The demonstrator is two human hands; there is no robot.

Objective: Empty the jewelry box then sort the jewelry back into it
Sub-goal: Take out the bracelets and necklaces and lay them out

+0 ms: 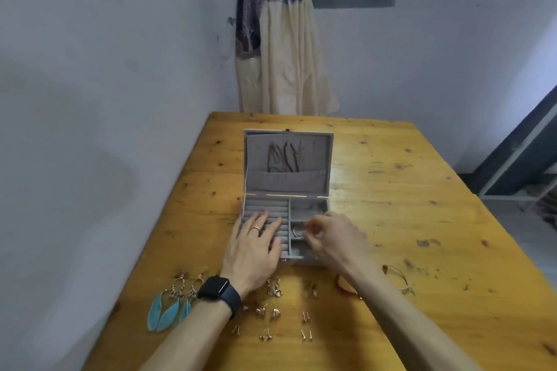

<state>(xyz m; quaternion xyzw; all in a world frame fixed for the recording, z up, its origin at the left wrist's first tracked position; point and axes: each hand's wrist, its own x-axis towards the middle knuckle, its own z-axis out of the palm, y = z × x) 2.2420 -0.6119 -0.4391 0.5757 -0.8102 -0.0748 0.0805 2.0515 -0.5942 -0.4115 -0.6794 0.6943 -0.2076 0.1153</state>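
Note:
An open grey jewelry box (256, 159) stands mid-table, its lid upright with dark necklaces (283, 158) hanging inside. My left hand (256, 245) lies flat with straight fingers on the ring rolls on the box's left side. Over the right compartments my right hand (333, 239) hovers with fingers curled, blurred; I cannot tell if it pinches anything. A small silver ring (296, 231) lies in the middle right compartment. On the table in front lie turquoise feather earrings (165, 312), dangly earrings (182, 286), several stud pairs (306, 334) and a red bracelet (345, 286).
The yellow wooden table (422, 220) meets a white wall on the left. A thin green cord (401, 280) lies right of my right forearm. A curtain (286, 54) hangs behind the table's far edge, and a dark frame stands at the far right.

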